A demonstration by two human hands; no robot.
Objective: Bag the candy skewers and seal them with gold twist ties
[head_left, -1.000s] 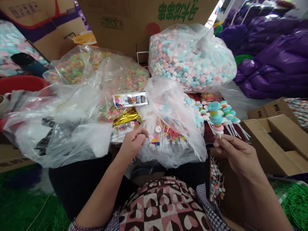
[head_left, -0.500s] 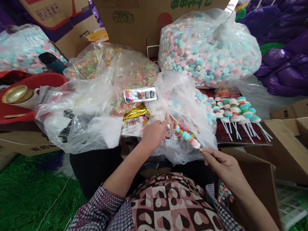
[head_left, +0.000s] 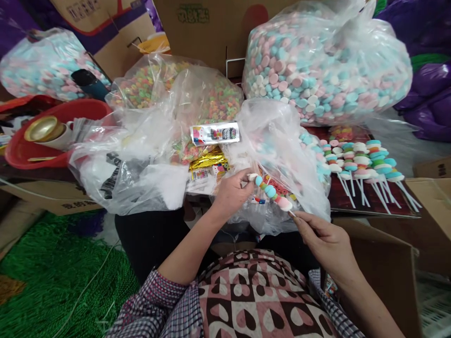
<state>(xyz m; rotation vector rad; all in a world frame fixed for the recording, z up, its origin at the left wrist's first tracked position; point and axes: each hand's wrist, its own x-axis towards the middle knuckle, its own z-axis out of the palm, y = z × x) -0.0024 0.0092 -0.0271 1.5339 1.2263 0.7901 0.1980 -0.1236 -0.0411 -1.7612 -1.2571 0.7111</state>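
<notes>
Pinched by its stick in my right hand is a candy skewer of pink, blue and green pieces, slanting up to the left. At its upper tip my left hand is closed, thumb and finger on a white marshmallow that touches the blue end piece. Beneath the skewer, red ring candies show in an open clear plastic bag. Beside my left hand lie gold twist ties and a printed white sachet.
Several finished candy skewers lie on the dark board at right. A big bag of marshmallows stands behind, with bags of ring gummies left of it. A red basin holds bowls; an open carton sits at lower right.
My left hand has come up to the skewer's tip with the white marshmallow, now against the blue piece. The view has shifted slightly left; my right hand keeps its hold on the stick.
</notes>
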